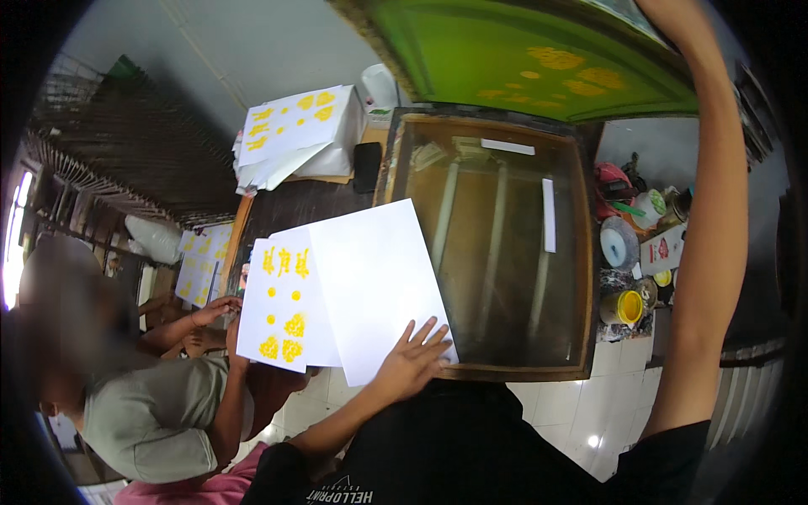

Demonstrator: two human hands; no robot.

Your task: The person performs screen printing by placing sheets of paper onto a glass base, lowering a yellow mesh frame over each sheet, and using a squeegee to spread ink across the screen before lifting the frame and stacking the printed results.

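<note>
One left hand [414, 358] is splayed on blank paper [370, 278] overlapping the glass panel [484, 278] leftward; can't tell right hand [660, 7] grip tbh.

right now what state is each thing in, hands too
green printing screen, raised and tilted
glass bed, partly covered
blank sheet, no print visible
nearest printed sheet, yellow motifs up
yellow-filled tub, open
black phone, lying flat
left hand, spread on blank sheet
right hand, at screen's edge, grip unclear
</note>
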